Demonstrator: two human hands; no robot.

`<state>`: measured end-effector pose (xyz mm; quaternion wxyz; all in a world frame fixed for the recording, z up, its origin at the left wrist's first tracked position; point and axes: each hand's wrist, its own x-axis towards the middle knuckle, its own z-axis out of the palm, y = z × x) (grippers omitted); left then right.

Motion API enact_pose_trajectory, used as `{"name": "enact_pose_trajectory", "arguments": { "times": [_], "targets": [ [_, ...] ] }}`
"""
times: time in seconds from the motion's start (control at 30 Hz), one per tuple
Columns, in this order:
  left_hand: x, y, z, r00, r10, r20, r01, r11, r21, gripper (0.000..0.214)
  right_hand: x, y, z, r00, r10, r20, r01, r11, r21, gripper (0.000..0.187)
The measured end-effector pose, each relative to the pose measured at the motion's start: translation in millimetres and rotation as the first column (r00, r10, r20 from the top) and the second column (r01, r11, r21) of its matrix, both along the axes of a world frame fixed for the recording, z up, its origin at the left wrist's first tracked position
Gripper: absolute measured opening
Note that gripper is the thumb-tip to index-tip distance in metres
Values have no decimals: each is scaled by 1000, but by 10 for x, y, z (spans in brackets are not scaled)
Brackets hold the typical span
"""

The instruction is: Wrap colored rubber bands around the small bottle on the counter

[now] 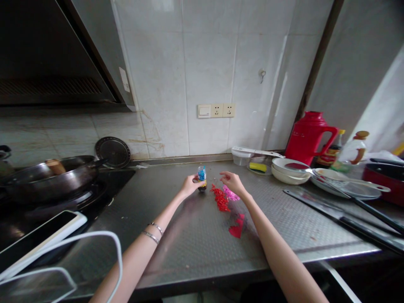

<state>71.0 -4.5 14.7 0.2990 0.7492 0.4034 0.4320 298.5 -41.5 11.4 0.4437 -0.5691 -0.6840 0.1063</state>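
My left hand [190, 186] is closed around a small clear jar [202, 179], upright on the metal counter. Blue bits show in the jar's upper part, with yellow and dark layers lower down. Just right of the jar, my right hand [232, 182] is held above the counter with its fingers bent together; whatever they pinch is too small to make out. Below it lie a pile of red paper shreds [221, 198] and a pile of pink shreds [231, 193]. Closer to me is a torn piece of red paper [237, 226].
At left, a pan [75, 172] sits on the stove, near a white cable [94, 234]. To the right are stacked bowls [290, 177], a yellow sponge [257, 167], a red thermos jug [306, 139] and a long flat dark-handled tool [315, 204]. A tiled wall [158, 84] stands behind.
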Motion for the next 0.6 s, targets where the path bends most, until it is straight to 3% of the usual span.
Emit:
{"name": "enact_pose_trajectory", "arguments": {
  "times": [0.3,0.47,0.6],
  "targets": [
    [24,-137,-64,999,-43,-5,43,998,-46,33,-33,-78,-8,932,109,347,-37,978,-207,28],
    [32,-129,-124,994,-99,50,102,993,-66,32,-47,-102,-18,903,94,420,-6,979,-206,27],
    [27,-148,-143,990,-115,85,121,990,-78,30,-67,-107,-8,876,133,464,-54,983,-178,28]
  ]
}}
